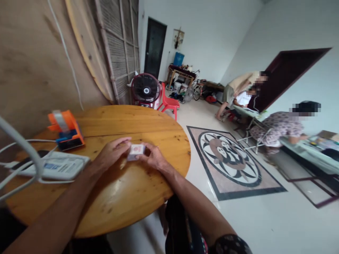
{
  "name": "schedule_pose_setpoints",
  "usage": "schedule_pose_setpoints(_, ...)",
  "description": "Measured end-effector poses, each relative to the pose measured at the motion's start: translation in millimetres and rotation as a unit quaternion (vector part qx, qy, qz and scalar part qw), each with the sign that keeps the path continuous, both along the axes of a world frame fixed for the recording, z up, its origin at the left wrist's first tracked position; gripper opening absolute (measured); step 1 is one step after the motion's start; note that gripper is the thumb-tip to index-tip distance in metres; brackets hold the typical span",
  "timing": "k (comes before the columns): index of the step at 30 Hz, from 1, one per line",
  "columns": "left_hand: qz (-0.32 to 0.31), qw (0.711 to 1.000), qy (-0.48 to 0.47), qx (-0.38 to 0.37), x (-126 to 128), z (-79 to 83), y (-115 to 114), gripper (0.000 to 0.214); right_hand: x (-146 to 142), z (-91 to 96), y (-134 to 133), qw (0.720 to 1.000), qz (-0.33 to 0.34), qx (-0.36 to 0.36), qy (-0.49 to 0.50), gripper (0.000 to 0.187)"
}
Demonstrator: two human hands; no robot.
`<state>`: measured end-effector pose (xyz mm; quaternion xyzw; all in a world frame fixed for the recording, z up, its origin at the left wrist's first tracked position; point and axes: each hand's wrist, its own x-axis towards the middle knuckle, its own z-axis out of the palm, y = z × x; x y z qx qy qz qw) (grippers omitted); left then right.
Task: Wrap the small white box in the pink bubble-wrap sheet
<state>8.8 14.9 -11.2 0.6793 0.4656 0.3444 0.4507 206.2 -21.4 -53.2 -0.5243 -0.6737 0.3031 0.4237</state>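
On the round wooden table (148, 123) sits a small pale box (137, 149) with red print on top and clear-looking sides. The fingers and thumb of my right hand (153, 157) grip its right side. Stretched out along the box's left edge, my left hand (112, 153) has its fingertips at the upper left corner; whether they touch it is hard to tell. A small scrap, perhaps clear film (123, 164), lies just left of the box, too blurred to name.
An orange tape dispenser (67, 130) and a white power strip (63, 165) with cables lie on the left of the table. Beyond its far edge stand a fan (146, 90) and a red chair (169, 102). Several people (278, 128) are at tables on the right.
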Motion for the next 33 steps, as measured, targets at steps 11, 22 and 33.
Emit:
schedule_pose_setpoints(11,-0.035,0.996,-0.038,-0.074,5.1,-7.6,0.4,0.039,-0.4,10.7,-6.4,0.999,0.002,-0.005,-0.037,0.054)
schedule_pose_setpoints(22,-0.010,0.999,-0.042,-0.013,6.2,-6.0,0.5,0.038,-1.3,12.6,-6.8,0.998,-0.014,-0.001,-0.060,0.069)
schedule_pose_setpoints(33,-0.015,0.998,-0.059,-0.027,8.2,-9.8,0.8,0.048,0.6,3.4,-0.2,0.999,0.023,-0.021,-0.011,0.056)
